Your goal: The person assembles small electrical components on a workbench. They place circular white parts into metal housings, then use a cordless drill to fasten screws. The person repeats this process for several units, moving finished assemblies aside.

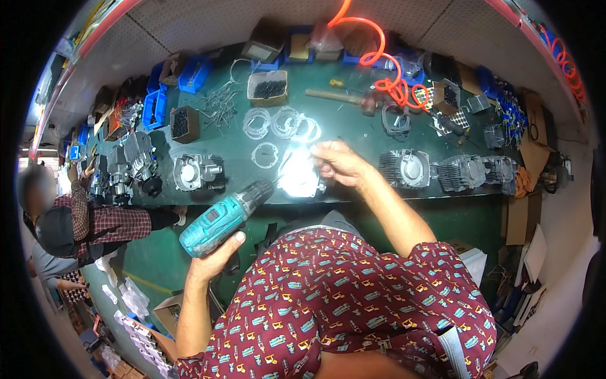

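1. While the left hand clenched the handle of a teal cordless drill, its grip was closed round the tool below the body, and the dark chuck pointed up and to the right toward a shiny metal engine cover.
2. That cover lay on the green tabletop at its near edge, just in front of the person; glare hid most of its surface. The right hand rested on its upper right rim, fingers curled; whether that grip was pinching the cover or only steadying it could not be told.
3. Handling, as a judgement: the cover looked like a rigid metal casting, fairly heavy, smooth and likely slippery; a hold at the rim seemed soundest. The drill looked heavy toward the front, best held at the handle.
4. Flat ring-shaped gaskets lay beyond the cover; these looked thin and easily bent.
5. Containers: a cardboard box held dark small parts, probably screws; a second box to its left held similar dark pieces; blue bins stood at the rear, contents unclear.
6. Finned engine cylinders stood in a row to the right, part-built engines to the left. An orange coiled air hose hung over the back.
7. Another person in a checked sleeve sat at far left.
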Action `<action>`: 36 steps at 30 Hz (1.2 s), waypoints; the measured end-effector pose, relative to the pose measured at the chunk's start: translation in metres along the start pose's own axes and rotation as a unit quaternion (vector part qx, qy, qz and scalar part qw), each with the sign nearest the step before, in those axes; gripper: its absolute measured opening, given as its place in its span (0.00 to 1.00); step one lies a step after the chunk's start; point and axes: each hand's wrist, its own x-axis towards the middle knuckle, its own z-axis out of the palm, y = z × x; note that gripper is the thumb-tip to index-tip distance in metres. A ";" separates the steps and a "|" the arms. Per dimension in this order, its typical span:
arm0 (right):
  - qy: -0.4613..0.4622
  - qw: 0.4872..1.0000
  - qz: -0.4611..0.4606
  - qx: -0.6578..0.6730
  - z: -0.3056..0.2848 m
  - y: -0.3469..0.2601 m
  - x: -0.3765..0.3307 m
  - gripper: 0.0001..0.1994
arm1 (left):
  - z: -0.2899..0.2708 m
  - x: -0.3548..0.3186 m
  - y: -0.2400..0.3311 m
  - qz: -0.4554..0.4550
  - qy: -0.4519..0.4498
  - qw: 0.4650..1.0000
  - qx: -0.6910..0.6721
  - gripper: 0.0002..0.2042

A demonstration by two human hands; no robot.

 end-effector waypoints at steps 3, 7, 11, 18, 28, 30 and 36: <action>0.000 0.999 0.024 -0.044 0.002 -0.004 0.001 0.09 | -0.003 -0.004 -0.003 -0.006 0.011 1.000 0.008 0.18; -0.049 0.999 0.022 -0.005 0.001 -0.001 0.008 0.08 | -0.003 -0.011 -0.001 -0.004 0.018 1.000 0.018 0.17; -0.005 0.995 -0.032 -0.093 0.014 -0.001 0.010 0.11 | -0.002 -0.015 -0.002 -0.028 0.033 0.999 -0.001 0.17; 0.287 0.840 -0.218 -0.405 -0.014 0.027 0.032 0.18 | 0.009 -0.019 -0.016 0.042 0.071 0.991 0.110 0.14; 0.261 0.744 -0.297 -0.539 -0.012 0.070 0.027 0.17 | 0.024 -0.004 -0.009 0.074 0.014 0.936 0.344 0.14; 0.256 0.745 -0.283 -0.546 -0.013 0.070 0.025 0.17 | 0.021 0.000 -0.002 0.059 -0.002 0.928 0.367 0.14; 0.233 0.766 -0.298 -0.520 -0.019 0.073 0.031 0.17 | -0.004 0.060 0.057 0.041 -0.103 0.948 0.300 0.17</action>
